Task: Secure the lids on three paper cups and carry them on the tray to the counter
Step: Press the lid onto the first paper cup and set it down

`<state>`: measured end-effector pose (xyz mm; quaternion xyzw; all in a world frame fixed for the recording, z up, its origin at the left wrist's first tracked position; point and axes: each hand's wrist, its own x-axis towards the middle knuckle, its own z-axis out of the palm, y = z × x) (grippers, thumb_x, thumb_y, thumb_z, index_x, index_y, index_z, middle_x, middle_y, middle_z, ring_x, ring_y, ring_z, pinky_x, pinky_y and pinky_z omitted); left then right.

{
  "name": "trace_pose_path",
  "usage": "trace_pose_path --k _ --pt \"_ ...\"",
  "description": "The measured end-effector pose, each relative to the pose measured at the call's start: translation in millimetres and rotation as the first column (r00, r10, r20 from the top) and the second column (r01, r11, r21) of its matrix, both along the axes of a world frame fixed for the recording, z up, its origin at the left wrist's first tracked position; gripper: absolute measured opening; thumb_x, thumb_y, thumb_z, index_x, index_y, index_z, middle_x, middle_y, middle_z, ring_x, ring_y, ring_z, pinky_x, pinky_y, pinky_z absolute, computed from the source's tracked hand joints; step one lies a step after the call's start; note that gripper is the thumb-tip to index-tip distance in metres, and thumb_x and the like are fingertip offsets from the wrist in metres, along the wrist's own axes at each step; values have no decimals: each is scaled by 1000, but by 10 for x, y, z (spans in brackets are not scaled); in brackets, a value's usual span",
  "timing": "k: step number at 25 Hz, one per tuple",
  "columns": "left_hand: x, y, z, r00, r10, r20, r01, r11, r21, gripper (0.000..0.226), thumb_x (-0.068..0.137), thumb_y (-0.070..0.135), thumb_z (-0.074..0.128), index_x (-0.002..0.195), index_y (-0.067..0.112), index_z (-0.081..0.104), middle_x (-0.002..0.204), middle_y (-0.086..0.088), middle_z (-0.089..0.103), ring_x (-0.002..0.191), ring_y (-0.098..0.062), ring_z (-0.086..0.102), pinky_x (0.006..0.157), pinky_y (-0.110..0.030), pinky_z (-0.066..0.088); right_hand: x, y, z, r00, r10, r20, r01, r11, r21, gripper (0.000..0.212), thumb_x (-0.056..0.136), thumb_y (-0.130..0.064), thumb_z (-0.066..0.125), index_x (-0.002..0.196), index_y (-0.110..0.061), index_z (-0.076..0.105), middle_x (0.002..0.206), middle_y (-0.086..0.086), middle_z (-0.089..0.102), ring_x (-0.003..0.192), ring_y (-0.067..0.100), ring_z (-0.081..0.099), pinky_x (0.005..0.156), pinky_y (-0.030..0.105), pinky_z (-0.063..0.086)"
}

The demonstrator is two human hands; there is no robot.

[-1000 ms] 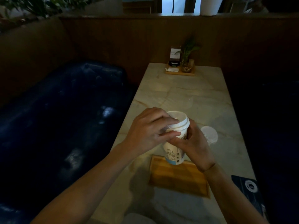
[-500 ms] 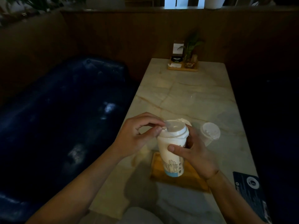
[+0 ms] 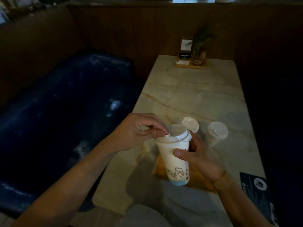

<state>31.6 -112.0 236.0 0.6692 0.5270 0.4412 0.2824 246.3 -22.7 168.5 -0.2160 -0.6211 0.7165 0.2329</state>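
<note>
I hold a tall white paper cup [image 3: 176, 163] with a line drawing and a blue base, tilted above the wooden tray [image 3: 199, 178]. My right hand [image 3: 199, 155] grips its side. My left hand [image 3: 141, 131] pinches the left edge of its white lid [image 3: 176, 133] with thumb and fingertips. Behind it stands a second lidded cup [image 3: 189, 124], mostly hidden. To the right a third, pale lidded cup [image 3: 216, 133] stands on the marble table [image 3: 205, 95]. The tray is largely covered by the cup and my right hand.
A dark card [image 3: 255, 187] lies at the table's near right edge. At the far end a small wooden holder [image 3: 190, 63] carries a sign, napkins and a plant. A dark blue bench [image 3: 57, 104] runs along the left, wood panelling behind.
The cup has come down from under my left palm and tilted more. My left hand now only pinches the lid's edge. The two other cups have come into view behind it.
</note>
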Motion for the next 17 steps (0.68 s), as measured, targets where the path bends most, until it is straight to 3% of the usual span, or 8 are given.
trace_pose_path --k 3,8,13,17 --pt "58 2 -25 999 1 -41 1 1000 31 8 88 8 70 95 10 73 99 2 71 94 -17 67 82 -39 57 14 7 27 1000 -12 1 12 1000 15 56 65 -30 78 117 -28 59 107 -11 76 97 7 72 72 16 56" --pt "129 17 -71 999 29 -24 -28 999 41 11 93 19 60 95 13 69 99 11 64 90 -13 63 76 -26 52 14 33 23 999 -30 28 28 998 56 55 64 -35 80 115 -35 61 109 -10 75 100 9 72 74 17 57" --pt "128 40 -152 997 67 -24 -66 997 37 12 93 16 62 98 8 69 100 5 67 94 -12 64 79 -25 53 16 101 -23 998 -46 32 44 997 56 59 61 -39 82 117 -36 62 114 2 74 105 20 71 86 39 60" --pt "150 41 -225 992 124 4 -124 990 68 10 93 13 62 97 6 69 99 1 68 93 -12 64 80 -22 50 -6 107 -68 998 -51 35 50 998 39 57 65 -36 82 119 -32 63 115 5 73 107 23 70 88 43 58"
